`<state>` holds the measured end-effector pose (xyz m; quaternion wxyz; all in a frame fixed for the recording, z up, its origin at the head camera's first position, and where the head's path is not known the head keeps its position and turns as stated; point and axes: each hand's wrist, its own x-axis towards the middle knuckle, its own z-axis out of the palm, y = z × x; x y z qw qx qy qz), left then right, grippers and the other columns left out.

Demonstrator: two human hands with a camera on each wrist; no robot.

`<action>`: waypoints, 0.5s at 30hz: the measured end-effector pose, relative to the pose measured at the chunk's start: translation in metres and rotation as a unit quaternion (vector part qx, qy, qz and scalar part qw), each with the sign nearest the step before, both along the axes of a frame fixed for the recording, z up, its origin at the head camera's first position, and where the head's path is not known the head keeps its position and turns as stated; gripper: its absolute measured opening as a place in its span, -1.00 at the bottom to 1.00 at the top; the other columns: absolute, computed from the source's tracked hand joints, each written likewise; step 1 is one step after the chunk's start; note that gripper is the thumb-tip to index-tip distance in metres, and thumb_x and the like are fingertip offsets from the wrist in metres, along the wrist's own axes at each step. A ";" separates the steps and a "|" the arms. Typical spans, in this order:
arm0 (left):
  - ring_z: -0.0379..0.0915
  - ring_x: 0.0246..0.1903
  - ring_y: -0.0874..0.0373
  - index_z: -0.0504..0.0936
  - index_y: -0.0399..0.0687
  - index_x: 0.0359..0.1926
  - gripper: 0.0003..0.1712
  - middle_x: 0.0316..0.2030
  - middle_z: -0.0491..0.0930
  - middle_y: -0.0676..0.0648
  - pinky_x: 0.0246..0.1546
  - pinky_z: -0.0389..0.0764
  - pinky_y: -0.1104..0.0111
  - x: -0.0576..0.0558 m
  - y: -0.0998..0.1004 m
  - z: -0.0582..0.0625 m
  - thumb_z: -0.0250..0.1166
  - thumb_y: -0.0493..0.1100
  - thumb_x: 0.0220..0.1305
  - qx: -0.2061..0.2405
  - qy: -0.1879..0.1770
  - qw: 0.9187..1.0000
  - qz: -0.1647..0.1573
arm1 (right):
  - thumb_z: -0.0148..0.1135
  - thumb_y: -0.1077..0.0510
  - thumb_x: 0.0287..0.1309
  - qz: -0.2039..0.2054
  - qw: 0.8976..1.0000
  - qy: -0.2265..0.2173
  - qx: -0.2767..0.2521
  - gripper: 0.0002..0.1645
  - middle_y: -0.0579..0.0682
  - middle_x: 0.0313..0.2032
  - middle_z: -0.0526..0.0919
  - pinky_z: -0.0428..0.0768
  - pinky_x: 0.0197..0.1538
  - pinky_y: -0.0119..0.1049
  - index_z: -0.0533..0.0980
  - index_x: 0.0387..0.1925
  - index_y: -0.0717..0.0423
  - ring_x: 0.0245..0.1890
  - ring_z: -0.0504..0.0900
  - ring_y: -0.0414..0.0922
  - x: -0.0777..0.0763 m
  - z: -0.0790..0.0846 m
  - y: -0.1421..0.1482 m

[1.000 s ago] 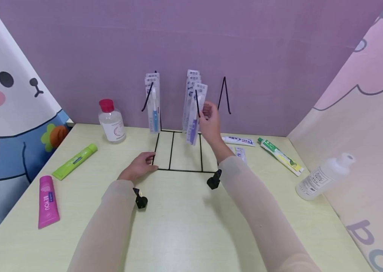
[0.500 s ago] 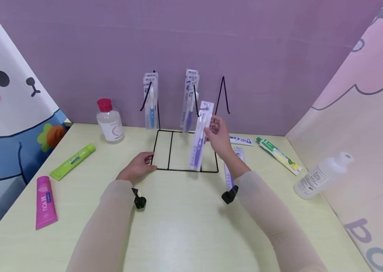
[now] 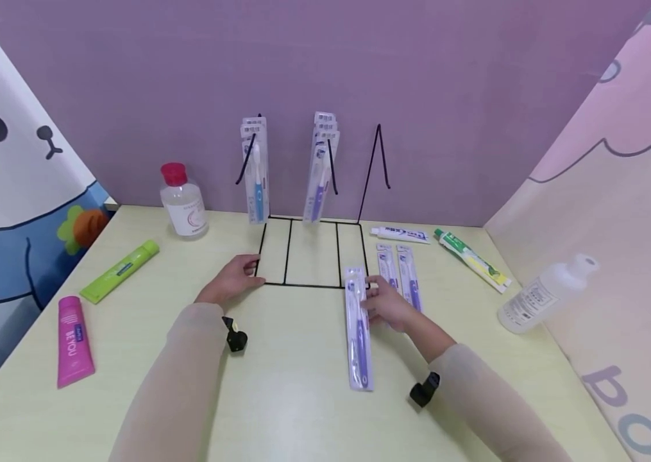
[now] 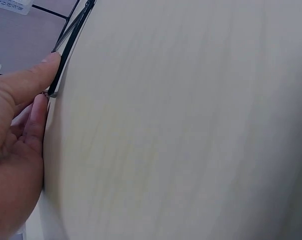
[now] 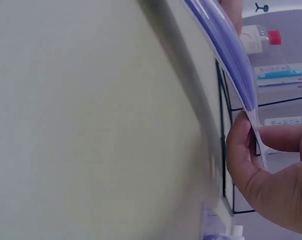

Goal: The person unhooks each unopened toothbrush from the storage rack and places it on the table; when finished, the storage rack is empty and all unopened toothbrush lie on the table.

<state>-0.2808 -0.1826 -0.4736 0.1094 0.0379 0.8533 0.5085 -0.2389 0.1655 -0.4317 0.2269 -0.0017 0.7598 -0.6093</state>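
Note:
My right hand (image 3: 387, 304) pinches a packaged toothbrush (image 3: 360, 340) with a purple handle between thumb and fingers, low over the table just in front of the rack. In the right wrist view the clear pack (image 5: 231, 55) slants up from the fingertips. At the front left corner of the black wire display rack (image 3: 304, 285), my left hand (image 3: 235, 280) grips the base wire, thumb on top and fingers below. Blue-handled packaged toothbrushes (image 3: 258, 186) hang from the rack's left hook, purple ones (image 3: 319, 186) from the middle hook. The right hook (image 3: 383, 157) is bare.
Two more purple packaged toothbrushes (image 3: 410, 276) lie right of the rack, partly behind my right hand. Beyond are white (image 3: 400, 235) and green-yellow (image 3: 472, 260) toothpaste tubes and a white bottle (image 3: 544, 298). At left stand a red-capped bottle (image 3: 186, 208), with green (image 3: 120, 273) and pink (image 3: 75, 343) tubes lying nearby.
My right hand has taken the purple toothbrush off the middle hook and carried it down and toward me, to the table in front of the rack. The left hand stays on the rack corner.

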 end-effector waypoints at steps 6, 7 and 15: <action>0.12 0.16 -0.10 0.12 -0.24 0.31 -0.22 0.19 0.21 -0.28 0.18 0.17 0.14 0.001 0.001 0.001 0.28 -0.24 0.13 0.003 -0.004 1.000 -0.003 | 0.05 0.47 0.05 0.010 1.000 -0.017 0.016 -0.29 0.21 -0.27 0.36 0.60 -0.42 -0.09 0.01 0.21 0.27 -0.48 0.48 0.02 0.014 -0.011 0.013; 0.12 0.16 -0.10 0.12 -0.24 0.31 -0.22 0.18 0.21 -0.28 0.18 0.17 0.14 0.001 0.001 0.001 0.28 -0.24 0.12 0.005 -0.004 1.000 -0.002 | 0.06 0.47 0.04 0.012 1.000 -0.019 0.019 -0.29 0.20 -0.28 0.36 0.60 -0.42 -0.09 0.02 0.21 0.27 -0.48 0.48 0.01 0.015 -0.012 0.015; 0.13 0.15 -0.11 0.12 -0.25 0.31 -0.22 0.18 0.21 -0.28 0.18 0.18 0.14 0.000 0.001 0.000 0.29 -0.23 0.12 0.004 0.001 1.000 -0.004 | 0.15 0.46 -0.01 0.028 0.996 -0.020 0.082 -0.31 0.20 -0.32 0.41 0.62 -0.44 -0.11 0.12 0.17 0.28 -0.51 0.55 0.04 0.020 -0.010 0.020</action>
